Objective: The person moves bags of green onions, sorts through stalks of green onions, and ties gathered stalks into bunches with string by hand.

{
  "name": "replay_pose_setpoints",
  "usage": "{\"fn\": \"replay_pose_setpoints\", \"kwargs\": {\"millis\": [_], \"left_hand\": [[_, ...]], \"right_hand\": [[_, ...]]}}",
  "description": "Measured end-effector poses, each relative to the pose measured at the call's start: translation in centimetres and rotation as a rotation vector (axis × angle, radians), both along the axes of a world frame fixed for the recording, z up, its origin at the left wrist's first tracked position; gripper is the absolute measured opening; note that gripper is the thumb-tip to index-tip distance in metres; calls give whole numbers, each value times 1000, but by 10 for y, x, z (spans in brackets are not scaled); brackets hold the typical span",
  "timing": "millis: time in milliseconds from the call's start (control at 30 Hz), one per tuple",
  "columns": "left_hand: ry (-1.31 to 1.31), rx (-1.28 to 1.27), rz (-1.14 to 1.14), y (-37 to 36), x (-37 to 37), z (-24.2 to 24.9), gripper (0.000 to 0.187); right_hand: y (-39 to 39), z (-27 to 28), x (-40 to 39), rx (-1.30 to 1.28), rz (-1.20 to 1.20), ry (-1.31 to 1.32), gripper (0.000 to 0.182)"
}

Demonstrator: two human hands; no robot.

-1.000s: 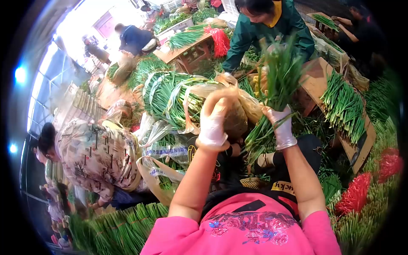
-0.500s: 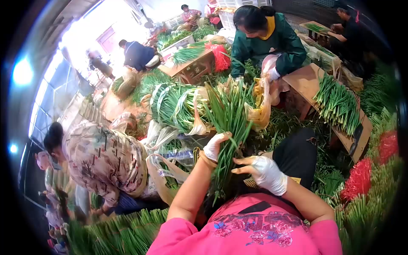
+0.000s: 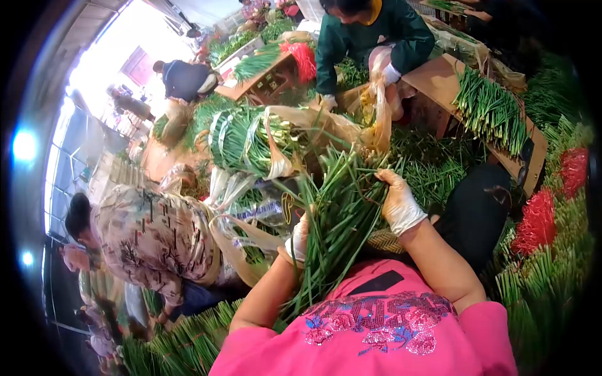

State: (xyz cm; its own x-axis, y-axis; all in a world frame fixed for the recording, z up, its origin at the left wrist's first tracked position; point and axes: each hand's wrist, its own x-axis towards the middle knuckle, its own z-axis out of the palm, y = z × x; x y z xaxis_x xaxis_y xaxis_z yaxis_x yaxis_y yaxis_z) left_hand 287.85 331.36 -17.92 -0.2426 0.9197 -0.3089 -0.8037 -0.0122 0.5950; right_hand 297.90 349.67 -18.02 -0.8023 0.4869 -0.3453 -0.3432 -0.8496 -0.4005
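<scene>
A loose bunch of garlic chives (image 3: 342, 219) fans out in front of my chest, its long green leaves hanging toward my pink shirt. My left hand (image 3: 300, 241), in a thin whitish glove, is closed around the bunch's left side; the leaves hide part of its fingers. On the other side, my gloved right hand (image 3: 401, 203) pinches thin strands at the bunch's upper right edge. Just beyond lies a big bundle of chives (image 3: 241, 141) tied with pale bands, partly wrapped in clear plastic.
Across from me sits a co-worker in a dark green top (image 3: 407, 37). A slanted board (image 3: 433, 81) carries chives at the right, near red string bundles (image 3: 536, 222). Another person in a patterned shirt (image 3: 150, 232) bends at the left beside plastic bags (image 3: 241, 241). Upright chives (image 3: 188, 341) stand along the near edge.
The bunch has spread wider and sits lower. My right hand has moved up from its lower right side to its upper right edge and now pinches there. The view has shifted downward.
</scene>
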Motion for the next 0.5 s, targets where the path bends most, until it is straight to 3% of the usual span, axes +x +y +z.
{"fn": "replay_pose_setpoints", "kwargs": {"millis": [67, 100, 133, 200, 233, 267, 333, 367, 433, 500], "left_hand": [[-117, -52, -132, 1, -3, -38, 72], [235, 158, -185, 8, 12, -22, 74], [186, 134, -197, 12, 38, -5, 75], [336, 17, -391, 20, 27, -11, 72], [344, -74, -363, 22, 15, -37, 63], [322, -114, -295, 24, 9, -50, 60], [288, -136, -174, 39, 9, -26, 55], [366, -254, -226, 42, 2, -33, 52], [485, -251, -259, 50, -10, -58, 47], [543, -357, -361, 69, -14, -27, 45]], "right_hand": [[11, -43, -2, 93, -118, -85, 16], [7, -21, 7, -18, -63, -44, 18], [15, -36, 0, -53, -2, 91, 23], [24, -28, 6, 36, -43, 22, 29], [36, -31, 8, 151, -158, -112, 32], [46, -14, 15, 170, -143, 85, 32], [80, -20, 22, 1, -347, -106, 21], [101, -25, 28, -36, -412, -84, 22], [146, -44, 49, -28, -491, 5, 27], [179, -52, 64, 74, -500, 69, 34]]}}
